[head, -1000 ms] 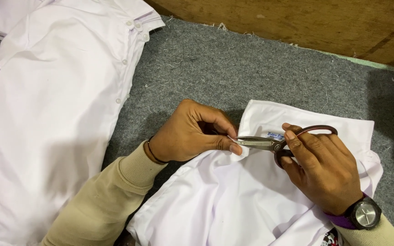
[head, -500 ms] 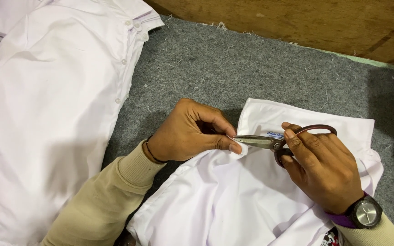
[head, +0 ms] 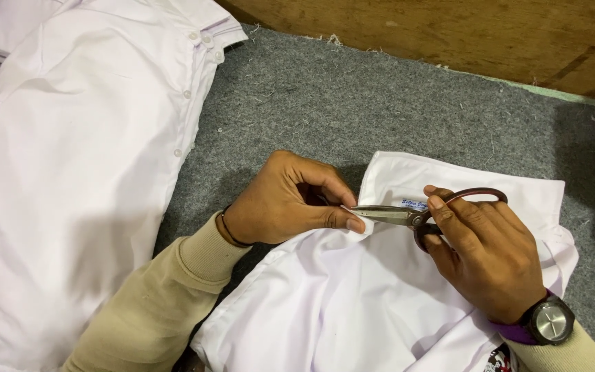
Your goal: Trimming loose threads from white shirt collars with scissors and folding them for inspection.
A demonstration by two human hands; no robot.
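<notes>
the left hand (head: 280, 207) was closed, pinching the edge of the white shirt (head: 380, 303) on the grey mat (head: 380, 110); the right hand (head: 483, 255) gripped the scissors (head: 408, 215), blades almost shut; the cloth looked light and soft, so it was best held taut near the collar.

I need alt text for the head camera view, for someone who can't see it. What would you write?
Seen from above, a person's right hand holds scissors to the collar of a folded white shirt, while the left hand pinches the fabric at the blade tips. The shirt lies on a grey felt surface, with a stack of white shirts at left.
</notes>
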